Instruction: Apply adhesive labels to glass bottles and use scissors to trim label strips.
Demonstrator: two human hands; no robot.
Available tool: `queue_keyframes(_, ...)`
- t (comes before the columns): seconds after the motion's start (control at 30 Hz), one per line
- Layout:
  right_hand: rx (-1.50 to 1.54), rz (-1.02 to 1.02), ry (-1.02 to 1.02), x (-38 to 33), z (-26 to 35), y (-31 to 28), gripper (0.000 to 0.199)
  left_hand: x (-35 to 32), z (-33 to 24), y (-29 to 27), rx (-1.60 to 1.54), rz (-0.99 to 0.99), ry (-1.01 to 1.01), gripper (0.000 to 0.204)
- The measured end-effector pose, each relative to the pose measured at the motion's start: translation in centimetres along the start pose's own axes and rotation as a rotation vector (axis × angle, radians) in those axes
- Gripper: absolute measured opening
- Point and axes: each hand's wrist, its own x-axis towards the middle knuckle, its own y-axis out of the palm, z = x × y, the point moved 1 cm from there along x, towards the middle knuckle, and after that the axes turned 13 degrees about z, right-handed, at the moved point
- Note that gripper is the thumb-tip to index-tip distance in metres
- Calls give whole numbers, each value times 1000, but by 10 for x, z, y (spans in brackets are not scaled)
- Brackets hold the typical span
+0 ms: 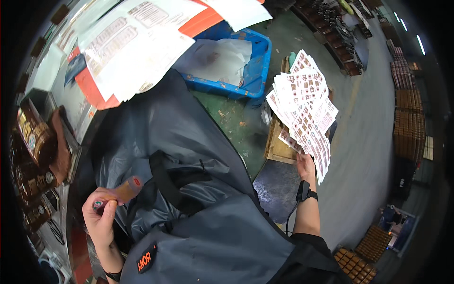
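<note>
Near my lap at the lower left, my left hand (100, 215) is closed in a pinch on a small curled label (126, 190), brownish and partly see-through with a round mark at its end. My right arm stretches out to the right. There my right hand (306, 166) grips the lower edge of a fanned stack of printed label sheets (307, 106), white with rows of small brown and pink prints. These sheets spread above a wooden stool or box (281, 151); how much of their weight rests on it I cannot tell.
A blue plastic crate (260, 78) holding whitish sheets stands ahead. More printed sheets (135, 52) and orange-red card lie at the upper left. Shiny brown packed jars (35, 135) crowd the left side. Brown goods stand stacked (409, 116) along the right. Dark grey apron cloth covers my lap.
</note>
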Motion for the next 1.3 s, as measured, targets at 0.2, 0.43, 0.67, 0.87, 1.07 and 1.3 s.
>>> queue_keyframes(0.2, -481, -106, 117, 18, 1, -4, 24, -10, 4, -1, -22, -77, -8, 10)
queue_keyframes(0.43, -823, -266, 65, 48, -26, -32, 28, -11, 10, -9, -34, -102, -11, 12)
queue_keyframes(0.67, 203, -487, -54, 72, -10, -10, 25, -15, 13, -2, -28, -122, -41, 10)
queue_keyframes(0.87, 373, -487, -253, 74, -16, -11, 34, -14, 17, 0, -47, -123, -48, 10)
queue_keyframes(1.07, 377, -708, -22, 76, -17, -12, 27, -16, 12, 1, -3, -140, -71, 14)
queue_keyframes(1.3, 594, -439, -336, 114, -25, -137, 19, -17, 29, -10, -116, -125, -24, 10)
